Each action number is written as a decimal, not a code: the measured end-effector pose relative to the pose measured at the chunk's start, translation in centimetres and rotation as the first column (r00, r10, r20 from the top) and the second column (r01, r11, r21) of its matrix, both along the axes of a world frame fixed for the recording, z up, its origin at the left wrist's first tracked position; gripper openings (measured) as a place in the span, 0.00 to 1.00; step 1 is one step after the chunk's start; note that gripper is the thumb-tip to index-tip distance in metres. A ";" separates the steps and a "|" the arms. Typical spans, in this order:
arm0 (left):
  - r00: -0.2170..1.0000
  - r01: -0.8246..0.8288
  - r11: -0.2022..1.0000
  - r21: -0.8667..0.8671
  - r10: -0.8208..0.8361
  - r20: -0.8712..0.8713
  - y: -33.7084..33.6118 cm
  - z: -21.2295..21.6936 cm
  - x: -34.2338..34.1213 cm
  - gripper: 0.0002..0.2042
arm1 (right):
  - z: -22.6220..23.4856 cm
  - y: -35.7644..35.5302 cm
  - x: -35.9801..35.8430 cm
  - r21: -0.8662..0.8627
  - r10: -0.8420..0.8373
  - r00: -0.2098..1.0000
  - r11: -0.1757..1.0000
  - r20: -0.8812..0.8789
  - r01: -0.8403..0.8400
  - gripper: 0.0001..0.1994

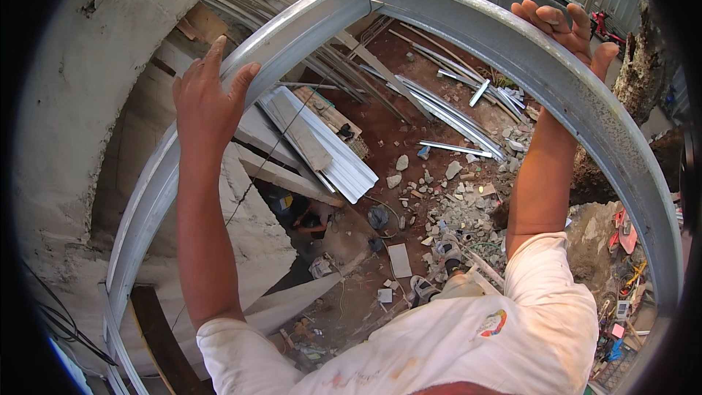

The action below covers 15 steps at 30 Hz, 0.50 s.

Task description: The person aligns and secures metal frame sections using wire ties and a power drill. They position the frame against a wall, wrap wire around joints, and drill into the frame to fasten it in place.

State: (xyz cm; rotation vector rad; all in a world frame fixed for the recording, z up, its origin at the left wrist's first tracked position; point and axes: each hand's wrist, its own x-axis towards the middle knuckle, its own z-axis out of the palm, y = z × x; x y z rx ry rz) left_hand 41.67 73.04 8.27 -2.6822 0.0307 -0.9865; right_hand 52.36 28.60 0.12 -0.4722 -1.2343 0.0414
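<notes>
I have the galvanized metal frame arching across the top of my view and down both sides, with the left hand spread wide at its left stretch, thumb against the metal, though I cannot tell how firmly. The right hand shows loosely opened beyond the outer edge of the right stretch (whether the palm touches, I cannot tell). Below, on reddish ground, I see corrugated sheeting, metal strips and broken rubble.
</notes>
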 end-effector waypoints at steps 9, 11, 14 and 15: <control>0.995 -0.074 0.996 -0.040 0.072 -0.070 -1.2 -0.7 0.6 0.41 | -1.8 -1.0 0.4 -0.020 -0.131 0.988 0.991 -0.077 0.130 0.29; 0.998 -0.060 0.997 -0.039 0.059 -0.023 -1.0 -1.1 0.7 0.43 | -2.0 -1.5 -0.1 -0.024 -0.100 0.989 0.995 -0.104 0.098 0.28; 0.994 -0.080 0.997 0.013 0.079 0.069 -0.5 -0.8 0.4 0.47 | -1.0 -2.4 0.4 -0.039 -0.043 0.989 0.999 -0.142 0.038 0.26; 0.993 -0.110 0.994 -0.007 0.110 0.045 -0.3 -1.0 0.5 0.50 | -1.1 -2.5 0.8 -0.051 -0.026 0.988 0.999 -0.151 0.019 0.26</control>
